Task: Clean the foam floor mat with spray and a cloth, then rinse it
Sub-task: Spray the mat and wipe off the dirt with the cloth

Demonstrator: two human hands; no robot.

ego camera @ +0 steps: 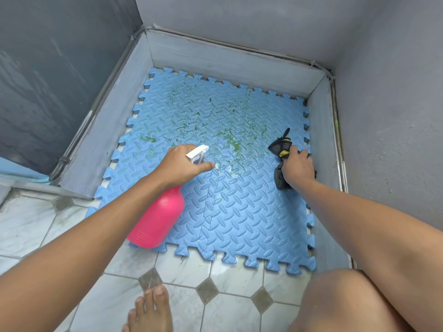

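A blue foam floor mat (pixel 239 212) with puzzle edges lies on the floor in a corner, its far half spattered with green stains (pixel 236 146). My left hand (pixel 179 166) grips a pink spray bottle (pixel 158 216) by its white trigger head, the nozzle aimed over the mat's middle, a finger on the trigger. On the mat's right side my right hand (pixel 298 167) presses a dark cloth (pixel 280 146) with yellow trim down on the foam.
Low grey curbs (pixel 215 58) and grey walls close in the mat at the back, left and right. White tiles (pixel 182 267) with grey diamond insets lie in front. My bare foot (pixel 149 310) and knee (pixel 335 303) are at the bottom.
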